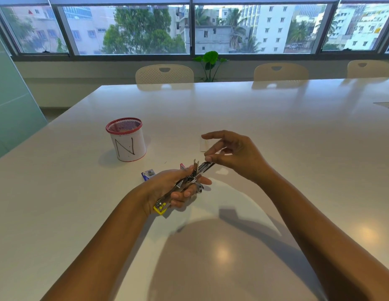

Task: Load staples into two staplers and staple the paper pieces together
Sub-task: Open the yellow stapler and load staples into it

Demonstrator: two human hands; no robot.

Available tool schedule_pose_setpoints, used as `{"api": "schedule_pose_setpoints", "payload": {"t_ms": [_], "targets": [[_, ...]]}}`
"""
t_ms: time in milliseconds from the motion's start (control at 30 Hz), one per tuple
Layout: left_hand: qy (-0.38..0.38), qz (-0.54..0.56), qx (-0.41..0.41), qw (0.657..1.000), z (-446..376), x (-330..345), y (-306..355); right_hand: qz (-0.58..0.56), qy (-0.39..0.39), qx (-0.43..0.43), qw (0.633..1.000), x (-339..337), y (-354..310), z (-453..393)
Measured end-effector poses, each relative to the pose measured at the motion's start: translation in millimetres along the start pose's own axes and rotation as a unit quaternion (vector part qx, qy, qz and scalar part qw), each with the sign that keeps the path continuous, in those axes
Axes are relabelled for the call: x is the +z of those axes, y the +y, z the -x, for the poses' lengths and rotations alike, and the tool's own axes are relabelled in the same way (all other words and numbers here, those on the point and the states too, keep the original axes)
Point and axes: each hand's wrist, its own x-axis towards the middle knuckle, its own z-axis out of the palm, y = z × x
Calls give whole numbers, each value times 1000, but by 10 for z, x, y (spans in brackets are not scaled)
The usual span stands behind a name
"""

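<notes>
A person's left hand [167, 187] grips a metal stapler [189, 181] with a yellow end, held above a white table [276, 127], its staple channel slid out toward the right hand [230, 153]. The right hand's thumb and fingers pinch together at the channel's far tip. A small blue box [148, 174] lies just beyond the left hand, with a red-rimmed cup [127, 139] marked N farther back.
</notes>
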Motion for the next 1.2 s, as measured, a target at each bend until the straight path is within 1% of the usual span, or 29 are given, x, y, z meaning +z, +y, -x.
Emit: {"api": "schedule_pose_setpoints", "payload": {"t_ms": [100,233,500,667,833,1000,1200], "targets": [[5,-15,-9,1000,-6,22,0,-23,5,5,1000,-18,-4,6],[-1,-16,-22,1000,-4,32,-7,-37,-9,5,999,-21,-17,4],[-26,-8,-19,999,-5,-26,-1,5,-61,23,998,-39,66,6],[-15,-19,-25,999,-4,-11,-10,49,-33,-17,998,24,88,16],[-31,-1,-31,999,-10,-26,-12,45,-40,-27,998,66,135,27],[-71,38,-31,996,25,-42,2,27,-37,-35,998,69,133,30],[-72,38,-34,996,43,-53,10,7,-39,-41,998,65,141,31]]}}
